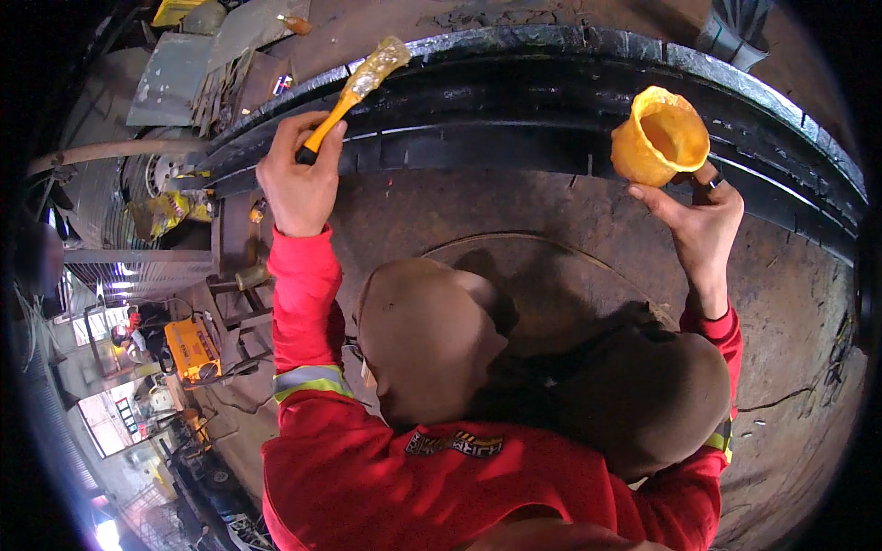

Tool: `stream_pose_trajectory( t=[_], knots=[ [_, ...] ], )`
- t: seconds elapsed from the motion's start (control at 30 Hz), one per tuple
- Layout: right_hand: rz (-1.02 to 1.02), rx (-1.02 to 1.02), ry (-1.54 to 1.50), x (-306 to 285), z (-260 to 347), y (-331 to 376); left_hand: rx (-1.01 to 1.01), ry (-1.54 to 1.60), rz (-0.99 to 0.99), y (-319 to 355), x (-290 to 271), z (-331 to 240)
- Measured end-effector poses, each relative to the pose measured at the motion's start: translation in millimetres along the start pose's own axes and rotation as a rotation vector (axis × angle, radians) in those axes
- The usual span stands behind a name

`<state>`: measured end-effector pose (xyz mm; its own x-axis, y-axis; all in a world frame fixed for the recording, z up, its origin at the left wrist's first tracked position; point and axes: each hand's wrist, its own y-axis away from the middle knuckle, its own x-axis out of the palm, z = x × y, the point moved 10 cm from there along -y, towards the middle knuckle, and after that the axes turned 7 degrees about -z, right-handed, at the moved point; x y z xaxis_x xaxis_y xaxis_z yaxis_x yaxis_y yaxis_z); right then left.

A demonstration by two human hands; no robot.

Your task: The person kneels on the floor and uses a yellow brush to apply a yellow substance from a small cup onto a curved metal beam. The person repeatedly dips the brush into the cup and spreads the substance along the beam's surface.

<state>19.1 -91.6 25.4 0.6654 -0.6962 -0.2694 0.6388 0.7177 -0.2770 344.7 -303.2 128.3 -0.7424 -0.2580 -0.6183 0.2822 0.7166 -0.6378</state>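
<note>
My left hand (pixel 301 188) is closed round the handle of a paintbrush (pixel 372 72). The brush has a yellow handle with a black end, and its head, crusted with yellowish stuff, points up and to the right over a long black metal beam (pixel 459 147). On the other side, my right hand (pixel 700 225) grips a yellow-orange cup (pixel 643 142) with a wavy, uneven rim, thumb at its near side and fingers partly hidden behind. The cup tilts so that its hollow shows; what lies in it I cannot make out. Both hands are above the beam's near side.
The beam spans the far side of the brown floor (pixel 514 207). A thin cable (pixel 551 241) curves between it and my knees. To the left are an orange machine (pixel 193 351), a yellow bag (pixel 158 216) and grey sheets (pixel 165 83). A bucket-like container (pixel 733 41) stands beyond the beam.
</note>
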Motion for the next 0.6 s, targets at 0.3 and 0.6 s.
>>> stream_pose_trajectory(
  t=[0.3,0.6],
  knots=[
    [-0.015,0.043,-0.021,-5,1,1,-0.023,-0.026,0.343,-20,40,67],
    [0.014,0.032,-0.067,5,1,4,0.303,-0.534,0.238,-10,34,-14]
  ],
)
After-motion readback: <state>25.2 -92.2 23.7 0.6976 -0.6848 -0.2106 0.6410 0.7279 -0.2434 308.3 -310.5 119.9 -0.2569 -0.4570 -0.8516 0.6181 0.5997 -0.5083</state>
